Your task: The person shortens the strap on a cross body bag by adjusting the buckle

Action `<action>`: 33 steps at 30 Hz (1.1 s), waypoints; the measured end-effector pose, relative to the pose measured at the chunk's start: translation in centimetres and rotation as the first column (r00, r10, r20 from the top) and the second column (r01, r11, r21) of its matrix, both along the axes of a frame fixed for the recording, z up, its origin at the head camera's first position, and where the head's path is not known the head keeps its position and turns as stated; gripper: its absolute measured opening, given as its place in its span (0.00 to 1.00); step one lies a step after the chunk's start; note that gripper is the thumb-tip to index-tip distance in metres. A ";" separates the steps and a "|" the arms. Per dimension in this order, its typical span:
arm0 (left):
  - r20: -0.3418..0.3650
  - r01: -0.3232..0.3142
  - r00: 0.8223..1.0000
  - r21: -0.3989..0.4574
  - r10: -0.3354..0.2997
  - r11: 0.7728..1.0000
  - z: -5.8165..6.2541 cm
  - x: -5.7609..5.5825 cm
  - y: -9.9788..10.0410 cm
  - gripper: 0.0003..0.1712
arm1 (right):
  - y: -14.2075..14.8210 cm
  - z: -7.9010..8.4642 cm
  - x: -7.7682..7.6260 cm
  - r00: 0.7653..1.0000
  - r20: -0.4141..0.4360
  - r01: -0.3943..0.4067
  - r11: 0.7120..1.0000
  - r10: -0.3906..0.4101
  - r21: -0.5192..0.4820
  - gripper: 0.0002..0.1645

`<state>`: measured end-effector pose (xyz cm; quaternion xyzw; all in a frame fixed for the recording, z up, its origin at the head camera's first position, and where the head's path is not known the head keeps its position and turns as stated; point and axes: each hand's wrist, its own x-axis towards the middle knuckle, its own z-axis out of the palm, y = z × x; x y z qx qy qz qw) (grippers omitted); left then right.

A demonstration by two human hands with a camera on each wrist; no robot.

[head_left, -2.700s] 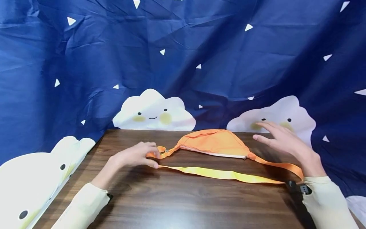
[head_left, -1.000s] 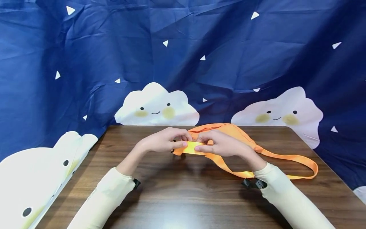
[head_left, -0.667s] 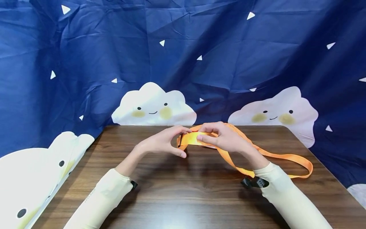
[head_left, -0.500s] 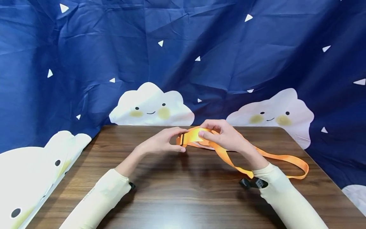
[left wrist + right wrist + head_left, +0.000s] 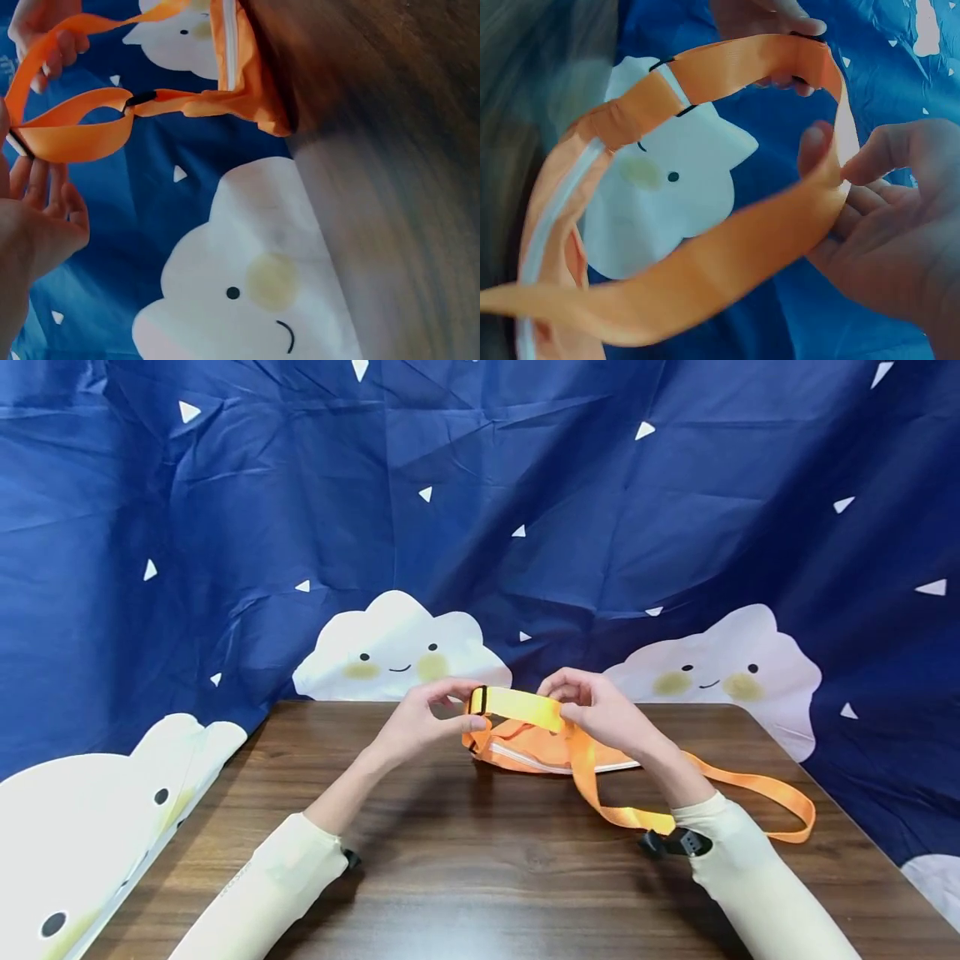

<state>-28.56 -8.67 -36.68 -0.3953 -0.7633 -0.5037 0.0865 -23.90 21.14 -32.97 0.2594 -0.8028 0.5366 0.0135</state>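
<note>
An orange waist bag [image 5: 543, 745] with a white zipper lies toward the far side of the table, its left end lifted in the left wrist view. My left hand [image 5: 420, 720] pinches the strap at a dark slider buckle [image 5: 483, 700], left of the bag. My right hand [image 5: 609, 714] pinches the strap [image 5: 521, 706] a short way along, between thumb and fingers. The piece between both hands is held up above the bag. In the right wrist view a second dark-edged adjuster [image 5: 676, 86] joins the strap near the bag's end.
Slack strap [image 5: 780, 793] loops out to the right, passing behind the right forearm. The brown wooden table [image 5: 465, 877] ends at a blue cloth backdrop [image 5: 465, 543] printed with clouds. Black wrist devices [image 5: 678, 843] sit under the sleeves.
Both hands came together from apart and took hold of the strap. Lately the strap has been lifted off the bag, and the right hand slid rightward, stretching the section between the hands.
</note>
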 end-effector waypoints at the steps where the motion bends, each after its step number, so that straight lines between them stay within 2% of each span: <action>1: -0.035 0.000 0.999 -0.008 0.000 1.000 0.1 0.2 0.1 0.27 | -0.1 -0.1 0.1 0.999 0.024 -0.027 1.000 0.028 -0.012 0.21; 4: -0.142 0.026 0.989 -0.027 -0.030 0.999 0.2 0.6 0.5 0.28 | -0.4 -0.5 0.2 0.992 0.094 -0.083 0.995 0.088 -0.051 0.22; 6: -0.199 0.048 0.978 -0.034 -0.054 0.998 0.3 0.9 0.7 0.29 | -0.7 -0.7 0.4 0.987 0.125 -0.096 0.994 0.103 -0.061 0.18; 9: -0.243 0.075 0.966 -0.046 -0.084 0.996 0.4 1.1 1.1 0.30 | -1.1 -1.0 0.5 0.979 0.181 -0.082 0.995 0.091 -0.055 0.13; 13: -0.243 0.058 0.968 -0.057 -0.070 0.997 0.5 1.3 1.4 0.31 | -1.4 -1.3 0.5 0.975 0.218 -0.038 0.999 0.042 -0.020 0.12; 17: -0.224 0.035 0.974 -0.050 -0.046 0.998 0.7 1.4 1.4 0.30 | -1.7 -1.5 0.4 0.981 0.195 -0.011 1.000 0.010 0.006 0.10; 21: -0.216 0.035 0.975 -0.055 -0.046 0.998 0.8 1.4 1.1 0.28 | -2.0 -1.5 0.4 0.983 0.184 -0.024 1.000 0.023 0.004 0.09; 27: -0.207 0.077 0.974 -0.074 -0.091 0.994 0.8 1.6 0.9 0.28 | -2.7 -1.7 0.3 0.976 0.210 -0.057 0.998 0.054 0.007 0.09; 33: -0.226 0.054 0.972 -0.080 -0.071 0.995 0.9 1.7 0.8 0.27 | -2.8 -1.8 0.2 0.976 0.212 -0.032 0.998 0.043 -0.055 0.11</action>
